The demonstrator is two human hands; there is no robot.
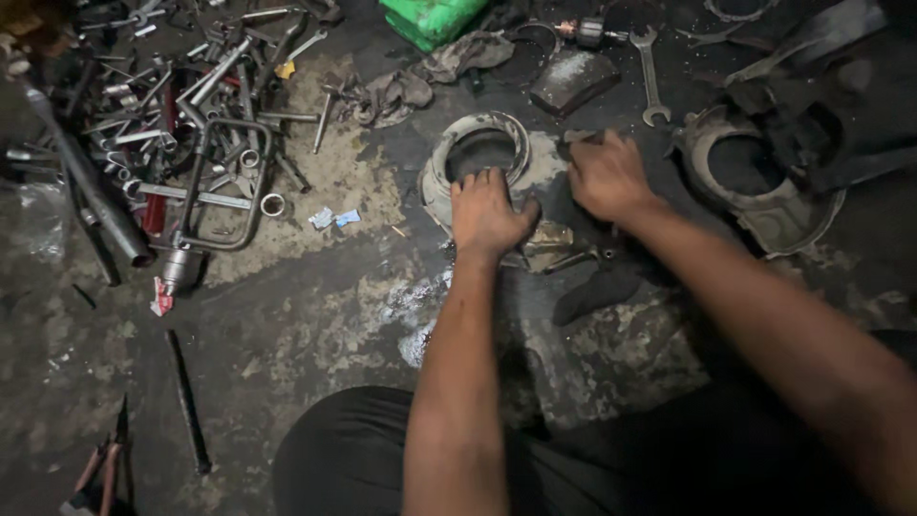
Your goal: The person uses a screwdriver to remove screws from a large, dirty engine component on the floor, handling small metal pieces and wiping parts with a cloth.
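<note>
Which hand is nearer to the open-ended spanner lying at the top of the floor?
The right hand. It rests below and slightly left of the spanner, on the dark floor beside the round metal housing. The left hand sits farther left and lower, on the housing's rim.

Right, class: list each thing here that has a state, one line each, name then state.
Left hand: knuckles bent, pressing on the ring housing.
Right hand: palm down, beside the ring.
Ring housing: lying flat, opening up.
Second housing: lying flat, untouched.
Open-end spanner: lying loose.
</note>
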